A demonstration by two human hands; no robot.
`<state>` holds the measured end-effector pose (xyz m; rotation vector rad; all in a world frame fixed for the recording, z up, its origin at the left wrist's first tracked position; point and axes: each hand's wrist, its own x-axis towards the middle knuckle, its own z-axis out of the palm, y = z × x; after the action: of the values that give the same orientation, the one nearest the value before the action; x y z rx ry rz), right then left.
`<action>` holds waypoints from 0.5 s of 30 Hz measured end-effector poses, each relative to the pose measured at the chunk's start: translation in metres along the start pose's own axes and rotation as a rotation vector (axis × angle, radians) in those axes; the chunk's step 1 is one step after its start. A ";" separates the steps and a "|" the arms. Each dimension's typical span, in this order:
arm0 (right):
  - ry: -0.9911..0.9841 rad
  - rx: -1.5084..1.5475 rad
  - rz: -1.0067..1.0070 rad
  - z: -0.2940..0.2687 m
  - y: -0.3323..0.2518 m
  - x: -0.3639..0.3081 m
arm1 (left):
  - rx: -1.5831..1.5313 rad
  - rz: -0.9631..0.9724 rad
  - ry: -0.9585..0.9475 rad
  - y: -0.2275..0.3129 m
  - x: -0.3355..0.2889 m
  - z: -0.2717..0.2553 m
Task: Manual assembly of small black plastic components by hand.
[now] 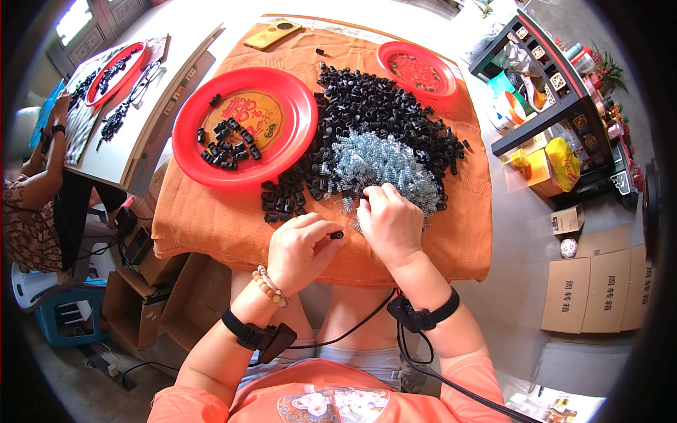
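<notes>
My left hand (300,247) pinches a small hollow black plastic part (337,235) between thumb and fingertips, just off the near edge of the orange cloth. At the near side of a heap of small silvery coil springs (388,166), my right hand (388,218) has its thumb and fingers pressed together. Whatever lies between those fingertips is too small or hidden to make out. Behind and around the springs spreads a big pile of the same black parts (374,99). To the left, a red round tray (189,134) holds several black parts on its patterned base.
A smaller red plate (441,67) and a yellow phone (273,35) lie on the orange cloth (211,218). At a white table (162,84) on the left, another person's arm (46,169) reaches in. Cardboard boxes (585,289) and a dark shelf (550,113) stand right. Cables hang from my wrist straps.
</notes>
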<state>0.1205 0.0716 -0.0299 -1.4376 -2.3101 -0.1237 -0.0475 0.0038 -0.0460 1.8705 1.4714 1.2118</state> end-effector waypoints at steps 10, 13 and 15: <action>0.026 0.138 -0.047 -0.010 0.000 0.000 | -0.038 -0.004 -0.007 -0.001 0.001 -0.001; -0.023 0.345 -0.060 -0.023 -0.005 -0.003 | -0.068 -0.031 -0.005 0.001 0.002 -0.003; -0.082 0.464 -0.023 -0.027 -0.010 -0.009 | -0.109 -0.071 -0.007 0.000 0.001 -0.004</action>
<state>0.1233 0.0519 -0.0069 -1.1941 -2.2213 0.4443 -0.0513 0.0045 -0.0438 1.7353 1.4265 1.2251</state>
